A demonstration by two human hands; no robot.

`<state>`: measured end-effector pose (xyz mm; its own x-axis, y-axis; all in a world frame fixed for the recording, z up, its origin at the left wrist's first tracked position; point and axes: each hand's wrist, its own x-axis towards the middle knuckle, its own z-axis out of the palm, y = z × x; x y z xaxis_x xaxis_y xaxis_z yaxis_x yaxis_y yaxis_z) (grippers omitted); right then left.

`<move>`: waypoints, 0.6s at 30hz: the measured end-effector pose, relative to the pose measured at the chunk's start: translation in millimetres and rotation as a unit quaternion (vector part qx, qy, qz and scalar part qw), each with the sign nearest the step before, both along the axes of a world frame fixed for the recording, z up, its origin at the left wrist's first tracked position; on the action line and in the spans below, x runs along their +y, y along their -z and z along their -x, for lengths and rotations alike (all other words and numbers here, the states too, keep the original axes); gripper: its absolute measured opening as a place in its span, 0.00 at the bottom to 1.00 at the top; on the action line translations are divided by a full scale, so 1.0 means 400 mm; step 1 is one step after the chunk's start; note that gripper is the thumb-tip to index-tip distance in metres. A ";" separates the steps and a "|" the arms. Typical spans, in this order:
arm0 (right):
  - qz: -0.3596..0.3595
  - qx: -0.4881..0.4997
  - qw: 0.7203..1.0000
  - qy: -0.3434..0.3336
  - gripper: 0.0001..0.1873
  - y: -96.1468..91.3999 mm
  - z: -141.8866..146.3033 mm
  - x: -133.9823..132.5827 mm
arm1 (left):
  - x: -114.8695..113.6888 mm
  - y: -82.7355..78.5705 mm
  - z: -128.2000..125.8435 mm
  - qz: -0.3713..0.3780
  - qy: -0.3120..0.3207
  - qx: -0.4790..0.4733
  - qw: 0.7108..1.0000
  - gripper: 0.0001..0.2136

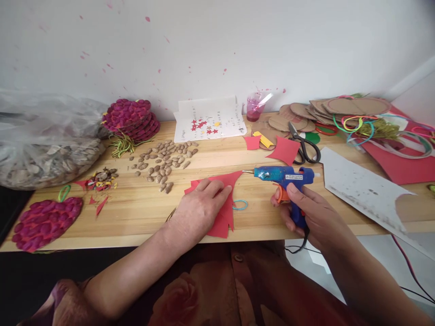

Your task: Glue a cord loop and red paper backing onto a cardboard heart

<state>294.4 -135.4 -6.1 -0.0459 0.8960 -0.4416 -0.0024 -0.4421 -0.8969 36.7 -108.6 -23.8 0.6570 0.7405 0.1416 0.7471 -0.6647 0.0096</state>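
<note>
My right hand [317, 213] is wrapped round the handle of a blue hot glue gun [277, 174], fingers at its orange trigger. The metal nozzle points left and meets the upper right tip of a red paper piece [222, 222], or hovers just over it; I cannot tell which. On that paper lies my left hand [197, 206], its fingers bent and pressing it against the wooden table. A light blue loop [240, 205] pokes out from the paper's right edge. What lies under the paper is hidden.
Peanuts [165, 163] are scattered behind my left hand. A finished pink piece [47, 224] lies at left, below a plastic bag [50, 140]. Black scissors [311, 151], red scraps [285, 150] and cardboard shapes [356, 105] are at right. A white board [360, 185] overhangs the front edge.
</note>
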 end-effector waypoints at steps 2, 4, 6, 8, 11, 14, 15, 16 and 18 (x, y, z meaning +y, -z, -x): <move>0.001 0.013 1.000 0.010 0.22 0.004 -0.001 -0.001 | 0.000 0.000 -0.005 -0.003 -0.005 0.007 1.000 0.16; -0.001 0.019 1.000 0.018 0.21 0.005 -0.002 -0.002 | 0.001 -0.002 -0.010 0.001 -0.007 0.013 1.000 0.17; -0.004 0.015 1.000 0.021 0.21 0.003 -0.001 -0.001 | 0.003 -0.006 -0.017 0.012 -0.007 0.022 1.000 0.16; -0.007 0.000 1.000 0.014 0.22 -0.001 0.001 -0.001 | 0.003 -0.011 -0.021 0.025 -0.007 0.028 0.999 0.15; -0.014 -0.015 1.000 0.007 0.21 -0.009 0.005 -0.001 | -0.002 -0.010 -0.016 0.033 -0.011 0.001 0.999 0.19; -0.025 0.009 0.999 0.030 0.20 -0.010 0.007 -0.003 | -0.018 0.007 0.007 0.031 -0.012 -0.086 0.996 0.27; -0.028 0.021 0.999 0.041 0.20 -0.007 0.008 -0.003 | -0.025 0.015 0.016 0.035 -0.013 -0.119 0.992 0.27; -0.030 0.034 0.998 0.051 0.20 -0.003 0.007 -0.002 | -0.033 0.022 0.026 0.040 -0.015 -0.148 0.988 0.26; -0.033 0.054 0.996 0.062 0.20 0.008 0.005 0.000 | -0.049 0.032 0.043 0.053 -0.010 -0.183 0.982 0.24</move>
<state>292.4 -135.3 -9.3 0.0234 0.9250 -0.3793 -0.1518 -0.3717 -0.9159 19.6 -128.2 -36.8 0.5618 0.7760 0.2867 0.6936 -0.6307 0.3480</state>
